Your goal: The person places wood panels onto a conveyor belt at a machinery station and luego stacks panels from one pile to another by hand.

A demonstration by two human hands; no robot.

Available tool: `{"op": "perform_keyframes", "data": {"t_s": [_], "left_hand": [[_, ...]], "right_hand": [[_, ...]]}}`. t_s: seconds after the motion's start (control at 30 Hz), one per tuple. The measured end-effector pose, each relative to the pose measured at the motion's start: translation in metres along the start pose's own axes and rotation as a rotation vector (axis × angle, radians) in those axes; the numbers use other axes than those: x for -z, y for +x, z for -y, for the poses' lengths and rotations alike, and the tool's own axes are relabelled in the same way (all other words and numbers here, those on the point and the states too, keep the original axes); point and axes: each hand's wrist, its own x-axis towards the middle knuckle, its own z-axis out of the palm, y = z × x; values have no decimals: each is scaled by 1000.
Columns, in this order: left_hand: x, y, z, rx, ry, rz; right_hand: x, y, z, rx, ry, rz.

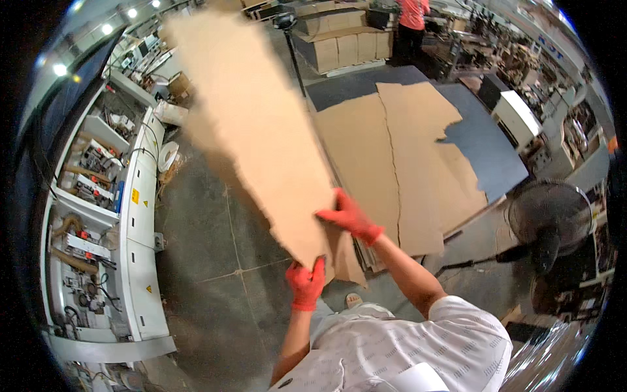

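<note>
A long torn sheet of brown cardboard slants up and away to the left, its far end smeared by motion. My left hand, in a red glove, pinches its near corner, thumb on top. My right hand, gloved alike, grips the right edge a little farther up, with its fingers partly hidden. To the right lies a stack of dark panels, covered by torn cardboard pieces with ragged edges and a crack between them. Another cardboard scrap hangs beside the stack under my right hand.
A long white machine with open compartments runs along the left. At the right stands a black fan. Stacked cardboard is at the back, near a person in a red top. Grey floor lies between machine and stack.
</note>
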Motion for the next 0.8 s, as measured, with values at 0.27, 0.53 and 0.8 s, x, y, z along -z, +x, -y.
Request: {"op": "perform_keyframes", "data": {"t_s": [0.27,0.53,0.8], "left_hand": [[-82,184,75,-145,-584,492],[-34,299,220,-239,-413,1051],[-12,394,361,-78,-408,1090]], "right_hand": [[107,106,8,355,-70,-847],[166,132,-106,-815,-1192,-858],[-12,218,-199,-346,-1393,-1129]]}}
